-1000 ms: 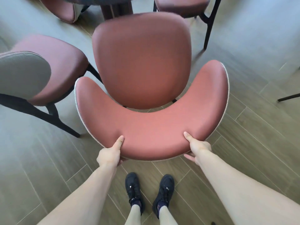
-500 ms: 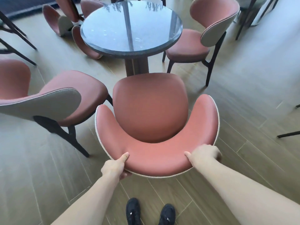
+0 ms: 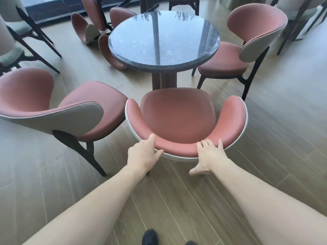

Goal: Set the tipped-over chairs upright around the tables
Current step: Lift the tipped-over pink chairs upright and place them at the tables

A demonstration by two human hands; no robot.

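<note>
A pink upholstered chair (image 3: 178, 114) stands upright in front of me, facing the round dark table (image 3: 162, 38). Its curved backrest (image 3: 177, 149) is nearest to me. My left hand (image 3: 143, 154) grips the left part of the backrest rim, thumb on the inside. My right hand (image 3: 208, 156) lies on the right part with its fingers flat over the top and the thumb spread away from the chair. Beyond the table at the far left, two more pink chairs lie tipped over: one (image 3: 85, 27) further back and one (image 3: 108, 52) partly hidden by the tabletop.
An upright pink chair (image 3: 85, 106) stands close on the left, nearly touching the one I hold. Another upright chair (image 3: 235, 59) is at the table's right. Grey chairs (image 3: 19, 43) stand at the far left. My shoes (image 3: 150, 237) show at the bottom on the wood-look floor.
The chair has gone forward toward the table and away from me, and my view has lifted. My right hand has loosened from a grip to flat fingers on the backrest.
</note>
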